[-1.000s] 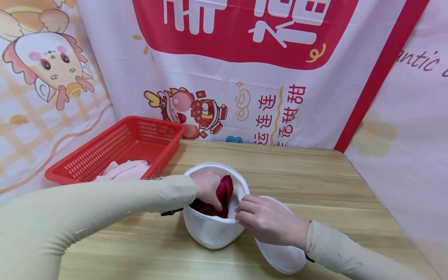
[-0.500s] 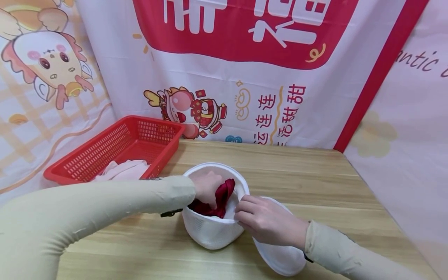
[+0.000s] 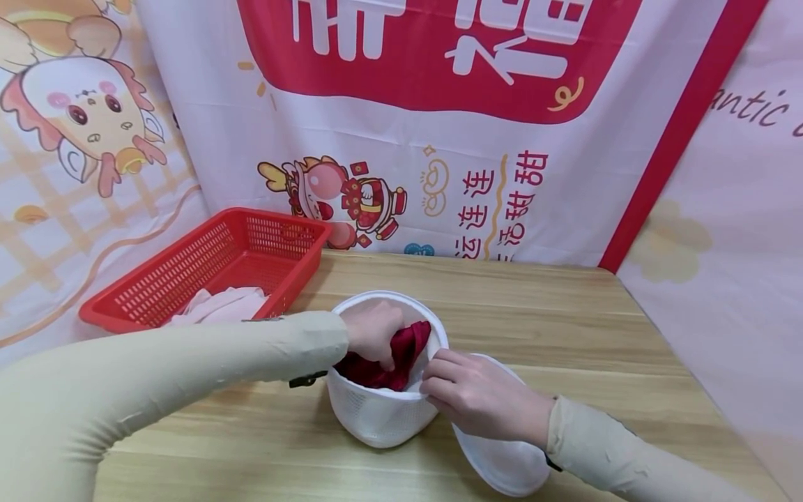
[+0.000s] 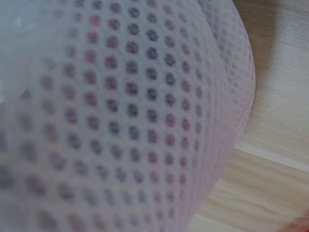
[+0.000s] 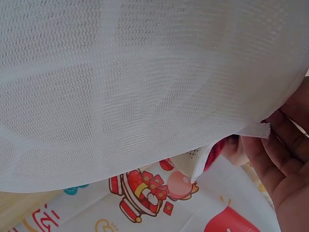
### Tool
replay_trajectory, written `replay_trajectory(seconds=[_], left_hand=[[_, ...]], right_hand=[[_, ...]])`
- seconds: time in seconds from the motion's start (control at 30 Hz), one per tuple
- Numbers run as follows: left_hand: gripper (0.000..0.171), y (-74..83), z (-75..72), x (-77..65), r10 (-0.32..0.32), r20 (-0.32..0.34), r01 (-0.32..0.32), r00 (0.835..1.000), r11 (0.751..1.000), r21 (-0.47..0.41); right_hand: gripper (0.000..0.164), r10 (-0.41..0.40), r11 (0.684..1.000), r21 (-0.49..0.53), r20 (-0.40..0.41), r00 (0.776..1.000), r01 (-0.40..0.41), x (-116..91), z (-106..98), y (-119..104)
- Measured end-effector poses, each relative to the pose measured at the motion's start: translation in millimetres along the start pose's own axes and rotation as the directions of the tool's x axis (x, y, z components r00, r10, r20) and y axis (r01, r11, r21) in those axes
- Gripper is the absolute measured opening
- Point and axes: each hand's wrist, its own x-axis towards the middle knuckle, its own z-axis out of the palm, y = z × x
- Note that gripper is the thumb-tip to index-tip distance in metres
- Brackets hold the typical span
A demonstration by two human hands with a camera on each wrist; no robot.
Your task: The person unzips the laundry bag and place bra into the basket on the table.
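Note:
A white mesh laundry bag (image 3: 383, 418) stands unzipped on the table, its round lid (image 3: 508, 466) folded out to the right. My left hand (image 3: 375, 333) reaches inside and grips a dark red satiny cloth (image 3: 413, 347); several of its fingertips are hidden. On the bag's right rim, my right hand (image 3: 470, 390) pinches the edge near the lid's joint. The left wrist view is filled by the mesh wall (image 4: 140, 96), with red and dark patches behind its holes. In the right wrist view, the right hand (image 5: 289, 164) holds the edge beside the white lid (image 5: 120, 96).
A red plastic basket (image 3: 295, 279) stands at the back left with a pale pink cloth (image 3: 226, 305) in it. The wooden table (image 3: 533, 314) meets a printed fabric backdrop (image 3: 376, 132) behind and on both sides.
Inside the bag, the upper part of the dark red cloth has lowered and spread to the right. My left hand has shifted only slightly. The right hand keeps its place on the rim.

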Motion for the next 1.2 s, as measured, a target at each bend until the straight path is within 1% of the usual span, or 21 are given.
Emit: replay_trajectory(seconds=[0.17,0.23,0.37,0.53,0.6,0.7,0.8,0.9,1.03,1.2], left_hand=[[0.030,2.6,-5.1,-2.7,0.085,-0.041,-0.087,0.996,0.995,-0.041],[0.029,3.0,-6.4,-3.4,0.106,-0.049,-0.110,0.993,0.992,-0.066],[0.027,2.1,-9.2,-5.1,0.129,-0.075,-0.137,0.989,0.983,-0.120],[0.022,-0.4,-13.6,-9.0,0.153,-0.112,-0.170,0.982,0.972,-0.160],[0.020,-1.3,-15.5,-10.9,0.152,-0.116,-0.170,0.981,0.971,-0.168],[0.018,-1.4,-19.4,-15.4,0.148,-0.122,-0.170,0.981,0.964,-0.202],[0.017,-1.4,-23.1,-19.1,0.151,-0.141,-0.180,0.978,0.959,-0.220],[0.014,-1.4,-26.4,-21.6,0.162,-0.173,-0.198,0.971,0.956,-0.217],[0.011,-1.8,-29.9,-24.4,0.190,-0.217,-0.237,0.958,0.947,-0.218],[0.010,-3.4,-31.3,-27.9,0.229,-0.246,-0.286,0.942,0.930,-0.232]], right_hand=[[0.014,0.010,1.000,0.002,0.007,1.000,-0.010,-1,-1,0],[0.015,0.012,1.000,0.003,0.012,1.000,-0.013,-2,-2,0],[0.014,0.015,1.000,0.008,0.019,1.000,-0.015,-2,-2,0],[0.014,0.017,1.000,0.014,0.018,1.000,-0.017,-3,-2,0],[0.014,0.016,1.000,0.016,0.016,1.000,-0.016,-4,-2,0],[0.014,0.007,1.000,0.014,0.017,1.000,-0.007,-3,-1,0],[0.014,0.003,1.000,0.007,0.019,1.000,-0.003,-3,-1,0],[0.014,0.000,1.000,-0.003,0.018,1.000,0.000,-3,-1,0],[0.014,-0.003,1.000,-0.010,0.021,1.000,0.003,-3,-1,0],[0.013,0.001,1.000,-0.004,0.022,1.000,-0.001,-2,0,-1]])
